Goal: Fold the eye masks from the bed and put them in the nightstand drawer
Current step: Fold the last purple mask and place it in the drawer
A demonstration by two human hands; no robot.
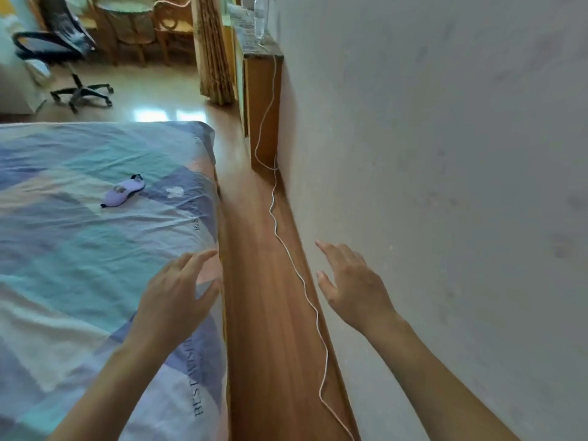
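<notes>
Condition at inspection: both hands are empty. The left hand (178,291) hovers over the near edge of the bed (63,249), fingers spread and slightly curled, gripping nothing. The right hand (353,288) is raised beside the wall (445,154), fingers apart, also holding nothing.

Task item: one lilac eye mask (122,191) with dark strap ends lies unfolded on the patchwork bedsheet, well beyond the left hand, towards the far end of the bed. No other mask is visible on the bed.

Hazards, as judged:
- A white cable (305,294) trails along the wooden floor strip between the bed and the wall, directly along the walking line. A foot could catch it and drag whatever it feeds on the cabinet top.
- The mask lies beyond the left hand; leaning across the bed to get it, rather than stepping along the gap, could cost balance in that narrow space.
- The strap may tangle or spring open during folding, so the fold could fail to hold when placed.

Containers: a wooden cabinet (265,106) stands against the wall beyond the far corner of the bed, with a clear bottle (259,17) on its top. Only its side panel shows; no drawer front or contents can be seen, so whether it is the nightstand, and whether the drawer is open, cannot be determined.
</notes>
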